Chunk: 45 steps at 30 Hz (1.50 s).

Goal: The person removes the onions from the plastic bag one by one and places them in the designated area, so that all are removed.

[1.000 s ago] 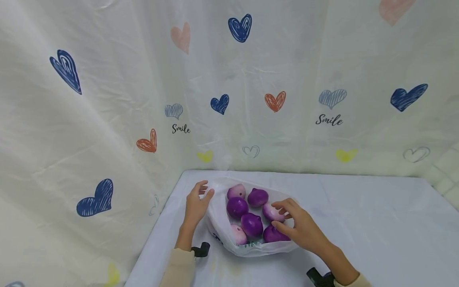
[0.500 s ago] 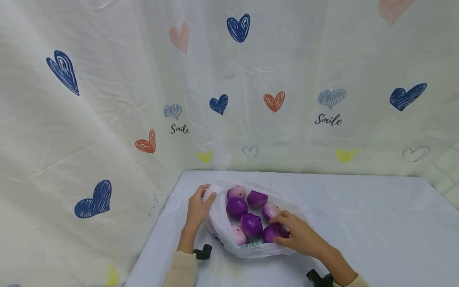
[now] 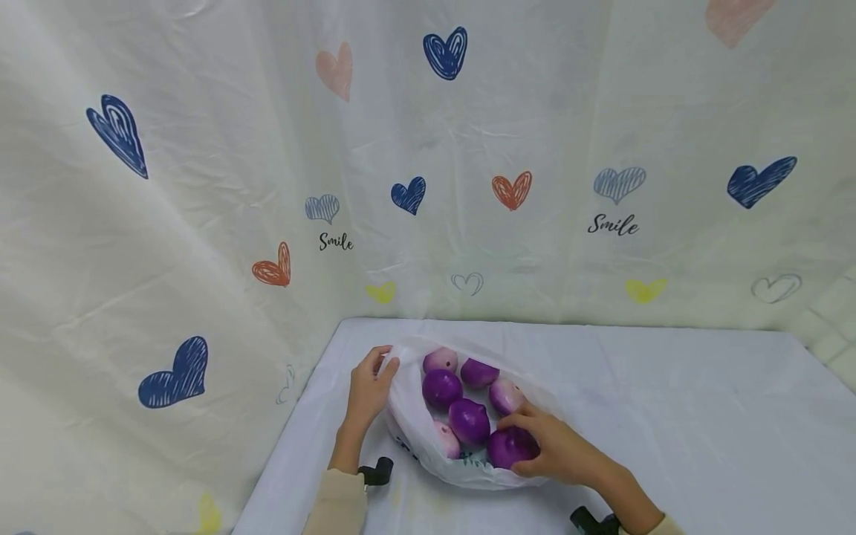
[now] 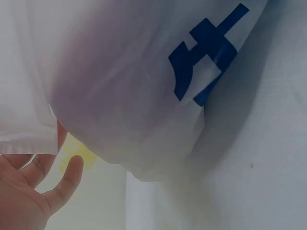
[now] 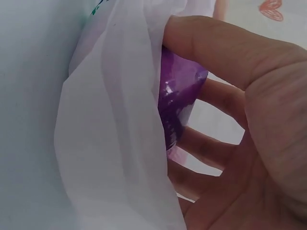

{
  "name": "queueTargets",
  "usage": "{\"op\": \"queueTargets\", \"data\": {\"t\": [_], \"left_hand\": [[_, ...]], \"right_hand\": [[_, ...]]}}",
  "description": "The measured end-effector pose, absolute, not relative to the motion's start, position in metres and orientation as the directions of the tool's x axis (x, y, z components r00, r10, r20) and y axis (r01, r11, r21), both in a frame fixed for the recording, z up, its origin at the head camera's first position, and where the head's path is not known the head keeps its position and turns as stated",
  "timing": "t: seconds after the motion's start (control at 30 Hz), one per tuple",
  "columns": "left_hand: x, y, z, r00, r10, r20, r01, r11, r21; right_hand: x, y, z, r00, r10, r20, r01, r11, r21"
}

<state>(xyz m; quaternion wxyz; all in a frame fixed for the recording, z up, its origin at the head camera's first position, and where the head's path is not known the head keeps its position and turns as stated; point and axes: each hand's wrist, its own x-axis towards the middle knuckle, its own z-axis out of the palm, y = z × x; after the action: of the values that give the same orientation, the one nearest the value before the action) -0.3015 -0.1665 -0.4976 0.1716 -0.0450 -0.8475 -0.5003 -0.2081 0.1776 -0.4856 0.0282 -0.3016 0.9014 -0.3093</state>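
Note:
A white plastic bag (image 3: 408,405) lies with its mouth spread, showing several purple onions (image 3: 469,420), some dark and some pale pink. At its near right corner my right hand (image 3: 558,446) grips a dark purple onion (image 3: 513,447), thumb on the near side and fingers over the far side. The right wrist view shows this glossy onion (image 5: 180,91) partly behind the bag's film. My left hand (image 3: 368,386) is at the bag's left rim. In the left wrist view its fingers reach behind the film, while the thumb (image 4: 67,182) stands apart from it.
The bag rests on a table with a white cloth (image 3: 669,416), which extends to the right. Behind and to the left hangs a pale curtain (image 3: 548,111) printed with hearts. Each wrist carries a black camera mount (image 3: 377,471).
My right hand has come down from above the pale onion onto the dark one and closed round it. That onion has shifted slightly toward me. My left hand has moved onto the bag's rim.

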Motion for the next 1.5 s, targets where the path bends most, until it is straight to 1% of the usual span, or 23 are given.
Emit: {"op": "queueTargets", "data": {"t": [0.33,0.5,0.8,0.97,1.2,1.3,1.5], "left_hand": [[-0.301,-0.169,-0.497,-0.931,-0.085,0.354,0.276,0.468,0.84],[-0.299,-0.169,-0.497,-0.928,-0.085,0.362,0.28,0.48,0.831],[-0.287,-0.167,-0.499,-0.936,-0.063,0.347,0.281,0.462,0.841],[-0.281,-0.169,-0.5,-0.938,-0.073,0.34,0.269,0.466,0.843],[-0.279,-0.171,-0.499,-0.939,-0.067,0.338,0.27,0.465,0.843],[-0.278,-0.172,-0.498,-0.939,-0.062,0.337,0.275,0.45,0.849],[-0.278,-0.173,-0.5,-0.937,-0.047,0.347,0.296,0.419,0.858]], "right_hand": [[-0.206,0.178,-0.488,-0.8,-0.582,0.142,-0.55,0.619,-0.56],[-0.206,0.178,-0.488,-0.793,-0.59,0.151,-0.561,0.611,-0.559],[-0.206,0.18,-0.484,-0.786,-0.597,0.164,-0.569,0.592,-0.57],[-0.204,0.181,-0.479,-0.787,-0.591,0.177,-0.56,0.564,-0.606],[-0.205,0.187,-0.468,-0.798,-0.568,0.201,-0.497,0.432,-0.753],[-0.206,0.191,-0.465,-0.803,-0.546,0.241,-0.501,0.397,-0.769],[-0.209,0.203,-0.459,-0.82,-0.474,0.321,-0.52,0.38,-0.765]]}}
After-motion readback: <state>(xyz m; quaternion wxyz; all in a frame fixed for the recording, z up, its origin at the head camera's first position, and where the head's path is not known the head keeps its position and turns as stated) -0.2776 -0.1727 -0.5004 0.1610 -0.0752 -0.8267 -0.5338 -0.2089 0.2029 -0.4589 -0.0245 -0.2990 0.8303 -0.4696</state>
